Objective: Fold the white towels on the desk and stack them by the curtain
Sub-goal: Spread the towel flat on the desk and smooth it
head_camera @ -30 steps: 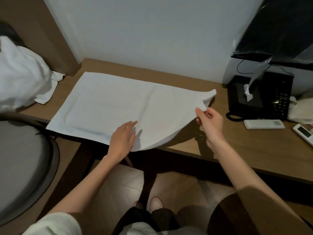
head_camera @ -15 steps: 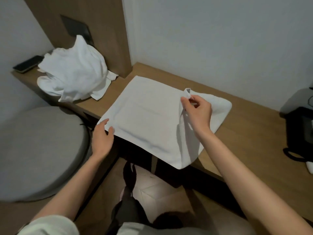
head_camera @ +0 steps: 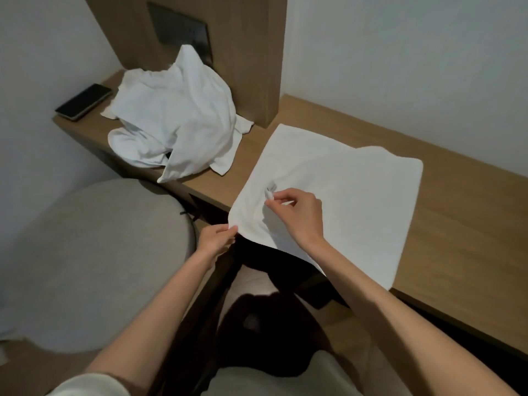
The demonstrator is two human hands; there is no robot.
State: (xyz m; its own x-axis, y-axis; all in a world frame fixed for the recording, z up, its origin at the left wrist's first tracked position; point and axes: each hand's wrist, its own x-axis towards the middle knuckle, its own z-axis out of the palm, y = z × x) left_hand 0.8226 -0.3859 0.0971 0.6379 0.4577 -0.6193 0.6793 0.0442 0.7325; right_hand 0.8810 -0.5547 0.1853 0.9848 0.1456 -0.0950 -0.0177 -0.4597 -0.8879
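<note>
A white towel [head_camera: 351,195] lies on the wooden desk [head_camera: 463,224], folded over on itself, its near edge hanging past the desk's front. My right hand [head_camera: 297,215] pinches a corner of the upper layer and holds it low over the towel's left part. My left hand [head_camera: 218,238] pinches the towel's near left corner at the desk edge. A crumpled heap of white towels [head_camera: 177,124] sits on the desk to the left.
A dark phone [head_camera: 83,102] lies at the desk's far left end. A wooden wall panel [head_camera: 245,52] with a dark switch plate rises behind the heap. A round grey seat [head_camera: 94,261] stands below the desk on the left.
My right hand has carried the towel's right corner across to the left and down, folding the towel in half. My left hand slid from the middle to the near left corner. The view swung left.
</note>
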